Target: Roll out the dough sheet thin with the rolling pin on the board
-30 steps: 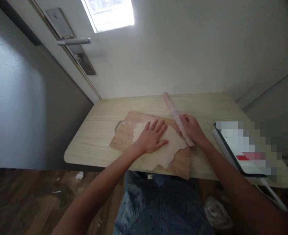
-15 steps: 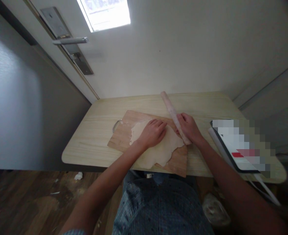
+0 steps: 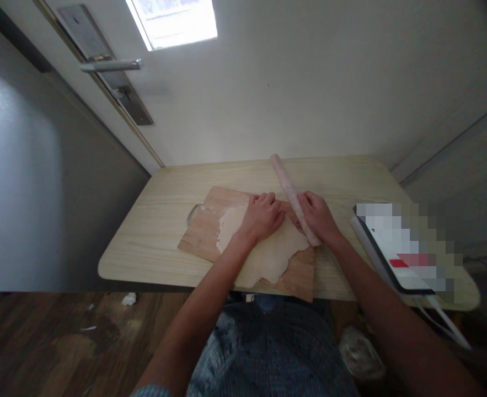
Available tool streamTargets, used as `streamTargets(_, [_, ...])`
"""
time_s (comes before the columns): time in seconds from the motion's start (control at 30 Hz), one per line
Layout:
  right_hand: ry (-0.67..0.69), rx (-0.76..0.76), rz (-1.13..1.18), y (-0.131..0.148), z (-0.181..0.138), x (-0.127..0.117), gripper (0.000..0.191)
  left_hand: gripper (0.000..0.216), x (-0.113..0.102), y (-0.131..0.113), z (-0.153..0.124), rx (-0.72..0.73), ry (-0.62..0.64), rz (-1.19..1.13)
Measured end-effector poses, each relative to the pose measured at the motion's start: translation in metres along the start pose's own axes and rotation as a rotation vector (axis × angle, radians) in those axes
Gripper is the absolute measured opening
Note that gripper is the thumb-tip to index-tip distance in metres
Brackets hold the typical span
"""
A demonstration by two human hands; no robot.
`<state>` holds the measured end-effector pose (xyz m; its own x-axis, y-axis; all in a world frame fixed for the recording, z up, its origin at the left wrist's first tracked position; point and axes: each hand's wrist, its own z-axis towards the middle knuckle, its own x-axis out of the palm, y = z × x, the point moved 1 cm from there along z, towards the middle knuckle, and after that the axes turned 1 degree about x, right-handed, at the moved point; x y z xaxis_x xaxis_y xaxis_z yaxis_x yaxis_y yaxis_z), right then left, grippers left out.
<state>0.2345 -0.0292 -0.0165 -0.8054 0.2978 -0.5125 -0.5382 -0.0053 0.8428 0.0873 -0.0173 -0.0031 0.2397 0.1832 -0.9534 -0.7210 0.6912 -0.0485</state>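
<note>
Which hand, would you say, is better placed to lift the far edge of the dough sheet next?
Probably the left hand: its curled fingers lie at the far side of the dough sheet, whereas the right hand is closed around the rolling pin.

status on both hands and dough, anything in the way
Left hand curled over dough; right hand holding rolling pin; dough flat, mostly on board; tablet right of board, not touching.

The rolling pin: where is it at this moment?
In the head view, the rolling pin is held in the right hand, slanting at the right edge of the dough sheet.
</note>
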Motion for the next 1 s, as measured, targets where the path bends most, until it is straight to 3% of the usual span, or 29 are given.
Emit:
streamTargets(0.13, [-0.013, -0.019, -0.008, -0.001, 0.001, 0.000, 0.031, 0.021, 0.001, 0.004, -0.004, 0.033, -0.029, -0.074])
streamTargets(0.23, [-0.003, -0.008, 0.008, -0.003, 0.001, 0.001, 0.030, 0.018, 0.004, 0.009, -0.005, 0.046, -0.033, -0.261])
streamTargets(0.43, [-0.002, -0.010, 0.005, -0.001, 0.000, 0.000, 0.031, 0.032, 0.012, 0.018, -0.003, -0.055, -0.105, -0.715])
streamTargets(0.53, [0.021, 0.026, 0.033, 0.000, 0.000, 0.000, 0.030, 0.030, 0.016, 0.021, -0.001, -0.097, -0.131, -0.809])
streamTargets(0.77, [-0.011, -0.019, -0.008, 0.000, 0.000, 0.000, 0.030, 0.026, 0.018, 0.022, 0.004, -0.204, -0.149, -0.531])
streamTargets(1.0, [-0.024, -0.024, -0.028, -0.001, 0.000, 0.000, 0.031, 0.024, 0.005, 0.010, -0.002, -0.164, -0.082, -0.175])
